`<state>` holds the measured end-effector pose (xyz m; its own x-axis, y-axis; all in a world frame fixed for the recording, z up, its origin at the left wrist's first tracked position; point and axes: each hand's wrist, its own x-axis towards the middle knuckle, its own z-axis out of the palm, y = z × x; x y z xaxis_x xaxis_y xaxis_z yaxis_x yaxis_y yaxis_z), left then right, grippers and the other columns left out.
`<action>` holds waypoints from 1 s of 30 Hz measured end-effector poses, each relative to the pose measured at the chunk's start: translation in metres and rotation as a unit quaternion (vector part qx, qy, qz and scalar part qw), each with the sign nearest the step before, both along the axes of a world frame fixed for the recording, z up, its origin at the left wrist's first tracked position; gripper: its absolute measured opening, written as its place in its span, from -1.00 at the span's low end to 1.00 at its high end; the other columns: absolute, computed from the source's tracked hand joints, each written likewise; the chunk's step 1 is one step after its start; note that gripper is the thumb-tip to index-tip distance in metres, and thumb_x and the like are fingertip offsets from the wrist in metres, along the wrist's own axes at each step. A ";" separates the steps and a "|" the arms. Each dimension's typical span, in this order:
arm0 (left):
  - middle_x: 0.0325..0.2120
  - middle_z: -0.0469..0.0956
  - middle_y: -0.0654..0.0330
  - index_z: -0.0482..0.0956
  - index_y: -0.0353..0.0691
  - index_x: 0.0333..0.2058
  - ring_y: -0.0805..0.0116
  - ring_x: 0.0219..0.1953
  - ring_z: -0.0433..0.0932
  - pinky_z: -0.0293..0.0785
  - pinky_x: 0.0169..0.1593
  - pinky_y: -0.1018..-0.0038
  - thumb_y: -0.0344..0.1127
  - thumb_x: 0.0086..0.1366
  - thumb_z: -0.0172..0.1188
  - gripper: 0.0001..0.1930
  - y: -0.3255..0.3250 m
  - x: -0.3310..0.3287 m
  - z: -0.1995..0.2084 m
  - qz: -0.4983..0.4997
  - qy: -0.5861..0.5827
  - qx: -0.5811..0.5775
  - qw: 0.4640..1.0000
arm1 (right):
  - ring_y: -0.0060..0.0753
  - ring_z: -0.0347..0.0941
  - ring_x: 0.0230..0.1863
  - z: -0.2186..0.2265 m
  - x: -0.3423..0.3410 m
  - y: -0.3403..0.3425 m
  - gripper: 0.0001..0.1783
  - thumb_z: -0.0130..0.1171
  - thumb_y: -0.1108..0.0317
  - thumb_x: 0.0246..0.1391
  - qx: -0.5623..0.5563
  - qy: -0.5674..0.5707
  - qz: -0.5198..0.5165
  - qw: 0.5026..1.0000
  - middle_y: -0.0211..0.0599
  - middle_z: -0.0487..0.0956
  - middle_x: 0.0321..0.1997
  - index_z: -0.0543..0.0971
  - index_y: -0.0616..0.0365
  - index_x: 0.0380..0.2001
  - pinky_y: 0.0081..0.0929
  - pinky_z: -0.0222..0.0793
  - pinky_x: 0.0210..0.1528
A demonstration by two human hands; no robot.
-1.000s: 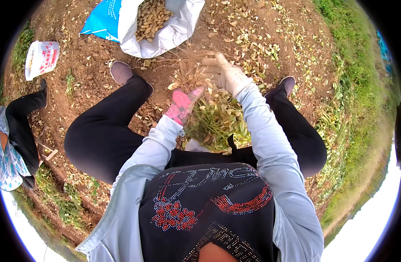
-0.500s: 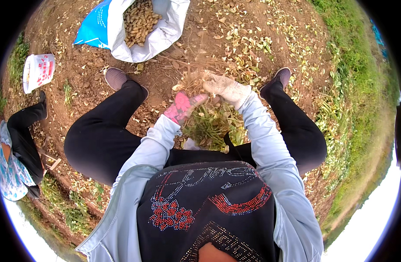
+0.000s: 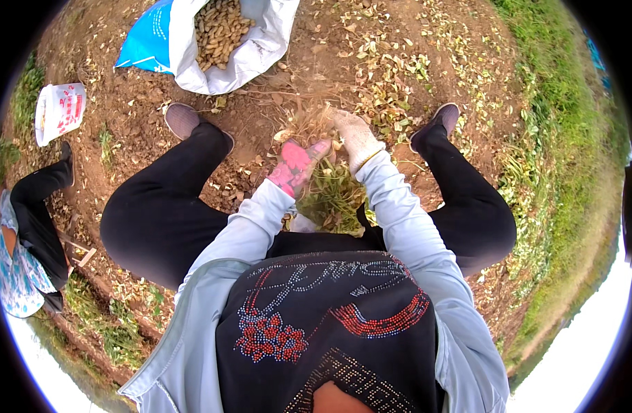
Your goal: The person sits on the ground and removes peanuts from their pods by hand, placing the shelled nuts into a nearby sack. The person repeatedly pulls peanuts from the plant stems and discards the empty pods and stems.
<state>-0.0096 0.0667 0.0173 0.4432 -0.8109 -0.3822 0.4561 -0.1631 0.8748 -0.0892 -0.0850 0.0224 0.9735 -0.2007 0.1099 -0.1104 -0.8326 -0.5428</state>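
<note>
A bunch of peanut plants (image 3: 332,199) hangs between my legs, leafy stems toward me and dry roots pointing away. My left hand (image 3: 292,167), in a pink flowered glove, is closed around the stems just below the roots. My right hand (image 3: 355,140), in an off-white work glove, is closed at the right side of the root end. A few pale pods seem to show among the roots, though blur and the fingers hide most of them. Ahead of my hands lies an open white and blue sack (image 3: 271,45) holding many peanuts (image 3: 222,33).
Brown soil with scattered dry leaves (image 3: 392,103) surrounds my spread legs. A white bucket (image 3: 60,113) with red print stands at the far left. Another person (image 3: 27,241) sits at the left edge by a wooden stool (image 3: 82,251). Green grass (image 3: 564,124) runs along the right.
My right hand has drawn in and turned more upright beside the roots. My left hand has shifted slightly right and turned, still on the stems.
</note>
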 end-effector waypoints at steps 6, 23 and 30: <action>-0.30 0.59 0.19 0.52 -0.37 -0.08 0.45 -0.19 0.52 0.42 -0.04 0.50 -0.28 0.33 0.07 -0.70 0.008 0.006 0.002 -0.008 0.005 0.002 1.000 | -0.62 0.29 -0.58 -0.052 -0.035 -0.069 -0.77 0.03 0.19 0.13 0.399 0.094 -0.366 0.835 -0.45 0.43 -0.51 0.55 0.07 -0.27 -0.64 0.11 -0.59; -0.27 0.59 0.25 0.54 -0.32 -0.10 0.47 -0.23 0.52 0.42 -0.08 0.51 -0.21 0.35 0.04 -0.69 0.007 0.015 -0.031 0.037 0.085 -0.024 0.995 | -0.67 0.38 -0.32 0.041 -0.014 0.002 -0.67 0.13 0.18 0.13 0.562 0.240 -0.167 0.774 -0.46 0.50 -0.31 0.51 0.15 -0.13 -0.66 0.32 -0.25; -0.32 0.59 0.21 0.58 -0.33 -0.19 0.49 -0.26 0.51 0.45 -0.16 0.54 -0.19 0.33 0.09 -0.71 0.004 0.008 -0.052 0.065 0.045 0.042 0.996 | -0.78 0.31 -0.46 0.034 -0.004 0.011 -0.73 0.26 0.25 0.06 0.436 0.144 -0.167 0.872 -0.55 0.48 -0.44 0.49 0.14 -0.24 -0.73 0.24 -0.43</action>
<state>-0.0016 0.0705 -0.0348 0.5033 -0.7116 -0.4902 0.5550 -0.1687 0.8146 -0.0932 -0.0739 0.0560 0.8065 -0.3638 -0.4661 -0.5044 -0.0119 -0.8634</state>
